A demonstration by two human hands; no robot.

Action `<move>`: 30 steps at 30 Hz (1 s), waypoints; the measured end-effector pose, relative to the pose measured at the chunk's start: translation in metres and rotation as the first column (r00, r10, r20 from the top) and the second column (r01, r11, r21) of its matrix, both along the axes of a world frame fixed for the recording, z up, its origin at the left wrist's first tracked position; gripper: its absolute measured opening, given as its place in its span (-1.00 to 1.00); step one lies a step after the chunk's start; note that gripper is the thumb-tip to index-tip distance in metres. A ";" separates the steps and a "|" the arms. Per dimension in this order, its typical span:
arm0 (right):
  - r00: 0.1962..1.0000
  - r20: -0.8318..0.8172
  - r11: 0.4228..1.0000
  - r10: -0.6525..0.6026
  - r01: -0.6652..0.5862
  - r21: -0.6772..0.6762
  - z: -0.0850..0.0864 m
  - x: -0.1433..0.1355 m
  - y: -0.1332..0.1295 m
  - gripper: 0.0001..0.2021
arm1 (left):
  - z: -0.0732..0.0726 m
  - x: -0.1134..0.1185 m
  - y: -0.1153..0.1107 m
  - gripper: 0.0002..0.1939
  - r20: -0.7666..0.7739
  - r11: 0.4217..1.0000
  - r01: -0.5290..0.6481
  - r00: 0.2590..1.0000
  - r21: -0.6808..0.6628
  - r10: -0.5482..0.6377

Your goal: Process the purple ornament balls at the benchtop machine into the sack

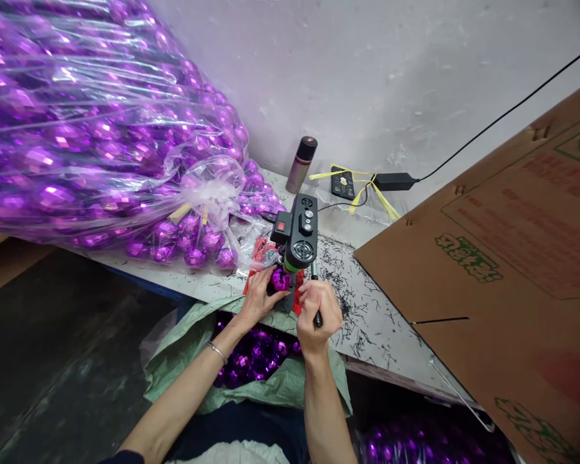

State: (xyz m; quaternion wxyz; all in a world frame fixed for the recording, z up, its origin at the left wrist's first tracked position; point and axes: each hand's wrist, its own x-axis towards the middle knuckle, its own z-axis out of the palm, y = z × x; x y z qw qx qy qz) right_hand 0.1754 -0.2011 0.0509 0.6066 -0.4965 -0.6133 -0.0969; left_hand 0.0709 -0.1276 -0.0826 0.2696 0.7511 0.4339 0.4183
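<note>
My left hand [260,298] pinches a shiny purple faceted ball [281,280] and steadies it under the head of a small black bench machine [301,232] that looks like a mini drill press. The machine has a red switch, vent grilles and a green collar. My right hand [320,314] is wrapped round the black grip of the machine's lever [318,318], at its right side. Just below, an open pale green sack [183,361] on my lap holds many more purple balls [251,357]. The tool tip against the ball is hidden.
A big clear plastic bag [77,129] of purple balls fills the left. Behind the machine stand a spray can [301,165], a dark phone-like box [342,183] and a power adapter [394,182]. Black shavings [343,283] litter the white table. A cardboard box [507,258] leans at right.
</note>
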 end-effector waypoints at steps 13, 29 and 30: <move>0.999 -0.029 0.996 -0.033 0.035 0.079 -0.052 -0.001 0.005 -0.72 | 0.005 0.000 -0.002 -0.45 0.025 1.000 0.023 0.999 0.008 -0.023; 0.998 -0.052 0.988 -0.045 0.053 0.147 -0.061 -0.002 0.011 -0.68 | 0.005 0.000 0.001 -0.41 0.027 0.999 0.034 0.999 -0.040 -0.033; 0.997 -0.056 0.987 -0.044 0.052 0.150 -0.062 -0.003 0.012 -0.68 | 0.005 0.001 0.001 -0.41 0.033 0.999 0.035 0.999 -0.037 -0.033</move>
